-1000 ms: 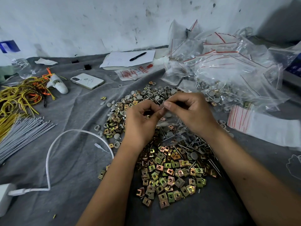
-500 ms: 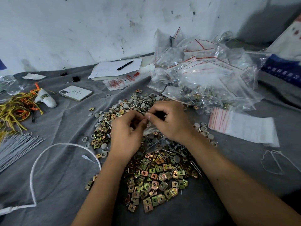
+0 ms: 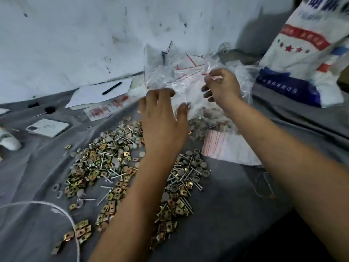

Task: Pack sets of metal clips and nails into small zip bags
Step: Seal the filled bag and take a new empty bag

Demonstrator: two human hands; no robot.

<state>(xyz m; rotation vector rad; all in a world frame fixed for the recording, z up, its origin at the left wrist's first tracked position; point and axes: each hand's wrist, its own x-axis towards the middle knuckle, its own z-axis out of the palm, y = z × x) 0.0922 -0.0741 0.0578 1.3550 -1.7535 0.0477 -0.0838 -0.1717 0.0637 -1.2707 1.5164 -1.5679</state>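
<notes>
Now, hands: two, both raised at upper centre.
Sack (image 3: 309, 53): one, upper right.
Filled zip bags (image 3: 181, 80): one heap, count unclear.
Clips and nails (image 3: 113, 167): one loose pile at centre, too many to count.
Left hand (image 3: 162, 121): fingers spread, holding nothing.
Right hand (image 3: 222, 87): pinches one zip bag (image 3: 217, 77), blurred, above the heap.
Phone (image 3: 48, 127): one, left.
Pen (image 3: 112, 88): one, on paper.

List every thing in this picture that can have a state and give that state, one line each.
left hand: open, fingers spread, raised over the pile
right hand: pinching a small zip bag
heap of zip bags: piled against the wall
clips and nails: loose on the cloth
empty bag stack: lying flat
pen: lying on paper
phone: face down
</notes>
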